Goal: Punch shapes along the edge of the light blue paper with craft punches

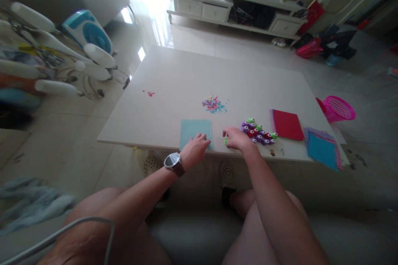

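Observation:
A light blue square of paper (pixel 191 129) lies at the table's front edge, with small punched marks along its top and right edges. My left hand (pixel 196 148), a watch on its wrist, rests on the lower part of this sheet with the fingers laid out. Just right of the paper, my right hand (pixel 238 137) is closed around a small green craft punch (pixel 226 142), mostly hidden by the fingers. Beside that hand sits a cluster of purple, red and green craft punches (pixel 259 133). Beyond the paper is a pile of colourful punched paper bits (pixel 214 104).
A red paper stack (pixel 286 125) and a fanned pile of blue and pink sheets (pixel 322 149) lie on the table's right side. A few red bits (pixel 150 94) are at the left. A pink basket (pixel 338 109) stands past the right edge.

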Motion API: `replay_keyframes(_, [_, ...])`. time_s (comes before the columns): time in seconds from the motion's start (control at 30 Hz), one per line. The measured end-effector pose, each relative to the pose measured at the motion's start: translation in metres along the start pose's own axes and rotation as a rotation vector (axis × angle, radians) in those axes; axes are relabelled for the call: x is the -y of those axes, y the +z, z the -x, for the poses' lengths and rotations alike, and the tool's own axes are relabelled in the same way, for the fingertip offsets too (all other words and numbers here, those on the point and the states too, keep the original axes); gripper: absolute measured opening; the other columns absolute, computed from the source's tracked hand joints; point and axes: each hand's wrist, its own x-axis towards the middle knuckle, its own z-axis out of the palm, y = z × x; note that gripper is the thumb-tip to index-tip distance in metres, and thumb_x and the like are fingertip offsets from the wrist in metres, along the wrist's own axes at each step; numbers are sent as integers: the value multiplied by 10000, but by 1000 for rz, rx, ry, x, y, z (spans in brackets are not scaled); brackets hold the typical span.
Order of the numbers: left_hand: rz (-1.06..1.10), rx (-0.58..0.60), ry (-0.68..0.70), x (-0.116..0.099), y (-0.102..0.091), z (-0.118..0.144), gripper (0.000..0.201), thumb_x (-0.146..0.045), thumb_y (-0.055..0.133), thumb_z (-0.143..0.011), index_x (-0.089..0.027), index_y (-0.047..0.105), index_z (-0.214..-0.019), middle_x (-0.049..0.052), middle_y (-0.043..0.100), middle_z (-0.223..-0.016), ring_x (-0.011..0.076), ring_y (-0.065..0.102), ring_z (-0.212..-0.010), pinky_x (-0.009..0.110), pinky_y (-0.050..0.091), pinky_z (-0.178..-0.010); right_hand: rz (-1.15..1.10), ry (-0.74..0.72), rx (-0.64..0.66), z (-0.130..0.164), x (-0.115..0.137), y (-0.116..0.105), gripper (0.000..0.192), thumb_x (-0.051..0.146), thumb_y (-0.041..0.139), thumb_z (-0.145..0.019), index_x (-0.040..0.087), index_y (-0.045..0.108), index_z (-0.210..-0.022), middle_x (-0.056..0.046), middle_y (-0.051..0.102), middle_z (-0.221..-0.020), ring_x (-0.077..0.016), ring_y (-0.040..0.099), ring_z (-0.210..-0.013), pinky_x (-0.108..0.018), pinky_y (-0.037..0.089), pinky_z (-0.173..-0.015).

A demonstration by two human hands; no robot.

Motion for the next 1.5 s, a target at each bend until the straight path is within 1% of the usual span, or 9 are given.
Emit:
replay_keyframes(0.2, [160,-68,69,4,5,-4,353,-46,584,-860,-206,673,-1162,122,682,-1258,306,626,-1224,515,540,-1106,11,40,20,1,2,0,343,16,611,-854,193,743,-1117,-138,760,-1216,-252,709,-1059,-298,473,-794])
replay_keyframes(0.33, [412,-241,25,6,10,-12,404,-132,653,-898,-200,620,-1294,128,684,-1318,294,638,-1270,479,526,-1132,-84,-67,-83,-1,6,-2,318,22,634,-815,184,686,-1082,-105,746,-1120,-218,675,-976,-276,452,-770])
replay_keyframes(0.5, [860,-288,-212,13,6,-25,358,-275,788,-877,-205,627,-1188,112,748,-1182,250,747,-1036,408,621,-882,-311,-295,-253,-4,18,5,304,28,676,-769,181,614,-1024,-47,678,-981,-177,623,-874,-261,444,-749])
replay_keyframes(0.63, [1028,-269,-249,24,1,-29,329,-303,843,-814,-197,669,-1072,60,779,-1011,176,730,-789,303,575,-703,-441,-429,-324,-6,28,14,318,12,669,-751,200,584,-993,-16,651,-968,-168,624,-880,-263,469,-777])
replay_keyframes(0.8, [921,-274,-200,38,-8,-29,232,-353,807,-823,-183,732,-963,32,773,-895,157,679,-726,284,528,-681,-560,-519,-360,-7,40,20,345,-5,624,-788,205,602,-1061,-38,683,-1071,-178,658,-1010,-274,520,-875])
replay_keyframes(0.97, [470,-285,-307,57,-33,-19,63,-201,696,-870,-200,752,-899,25,758,-827,189,682,-808,314,535,-784,-474,-496,-358,-7,43,20,365,30,624,-856,198,631,-1179,-74,684,-1202,-187,653,-1076,-310,523,-961])
replay_keyframes(1.1, [177,-288,-370,71,-48,-7,219,-106,580,-894,-193,768,-965,78,777,-974,235,703,-951,362,536,-915,-355,-465,-330,-6,43,20,363,38,622,-871,179,657,-1203,-87,684,-1218,-192,648,-1039,-316,503,-976])
replay_keyframes(1.27, [154,-275,-274,77,-41,-3,372,-270,713,-886,-202,734,-1251,108,711,-1219,292,675,-1144,414,534,-1046,-214,-419,-218,-2,45,22,330,87,642,-896,172,709,-1208,-100,695,-1217,-218,661,-1095,-311,490,-981])
replay_keyframes(1.5, [140,-204,-205,63,-22,-12,329,-123,619,-880,-190,753,-1172,116,696,-1156,272,660,-1144,377,543,-1036,-112,-380,-96,2,46,21,323,120,676,-895,182,764,-1200,-100,731,-1235,-242,674,-1155,-299,492,-982])
